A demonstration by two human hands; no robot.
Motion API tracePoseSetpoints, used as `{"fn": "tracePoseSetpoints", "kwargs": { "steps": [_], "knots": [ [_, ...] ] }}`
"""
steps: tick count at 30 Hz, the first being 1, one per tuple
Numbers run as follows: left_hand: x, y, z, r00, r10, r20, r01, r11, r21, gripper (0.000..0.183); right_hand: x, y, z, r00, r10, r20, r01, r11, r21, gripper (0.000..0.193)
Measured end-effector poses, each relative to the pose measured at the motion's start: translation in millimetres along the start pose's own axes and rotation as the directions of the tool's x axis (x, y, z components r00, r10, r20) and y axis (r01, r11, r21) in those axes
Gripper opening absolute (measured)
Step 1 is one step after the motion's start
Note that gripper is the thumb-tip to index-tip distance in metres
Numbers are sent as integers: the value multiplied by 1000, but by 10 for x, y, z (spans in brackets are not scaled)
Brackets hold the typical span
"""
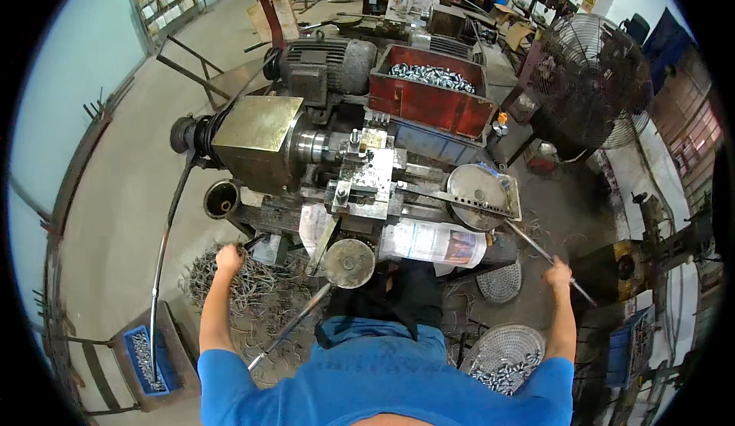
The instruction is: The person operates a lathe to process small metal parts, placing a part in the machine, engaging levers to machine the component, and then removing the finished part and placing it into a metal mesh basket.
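My right hand (559,273) is wrapped round a long metal lever rod (530,239) that slants down from beside a round metal plate (478,195) at the lathe's right. My left hand (230,259) is closed at the lathe's lower left, over a heap of curly metal shavings (233,284); a dark piece reaches its fingers, but what they hold is hidden. Between my hands stands the lathe, with its box-shaped headstock (256,131), shiny spindle (310,146) and steel tool slide (367,177). A round metal disc (350,264) with another rod (295,323) sits near my lap.
A red bin (429,101) of small metal parts stands behind the lathe, beside a motor (325,66). A large fan (589,81) is at the right. A blue tray (149,361) and a perforated round tray (509,349) hold more parts. A long rod (167,250) hangs left.
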State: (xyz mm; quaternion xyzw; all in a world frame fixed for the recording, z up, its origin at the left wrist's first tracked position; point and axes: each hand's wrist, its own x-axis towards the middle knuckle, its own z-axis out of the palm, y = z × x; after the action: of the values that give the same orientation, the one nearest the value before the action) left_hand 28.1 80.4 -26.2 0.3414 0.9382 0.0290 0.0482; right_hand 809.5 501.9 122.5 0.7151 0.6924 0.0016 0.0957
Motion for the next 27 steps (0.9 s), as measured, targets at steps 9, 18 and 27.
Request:
{"fn": "tracePoseSetpoints", "kwargs": {
  "steps": [9,18,27],
  "knots": [
    [-1069,-602,-45,857,-193,478,372,873,-314,24,-600,274,762,943,-30,-331,62,994,85,26],
    [-1249,-903,306,742,-218,634,542,752,-375,23,-2260,-836,638,996,43,-74,14,772,635,31],
    [-818,-431,54,897,-38,441,236,883,-405,27,-2363,-941,634,1000,11,-23,7,732,681,35]
  ]
}}
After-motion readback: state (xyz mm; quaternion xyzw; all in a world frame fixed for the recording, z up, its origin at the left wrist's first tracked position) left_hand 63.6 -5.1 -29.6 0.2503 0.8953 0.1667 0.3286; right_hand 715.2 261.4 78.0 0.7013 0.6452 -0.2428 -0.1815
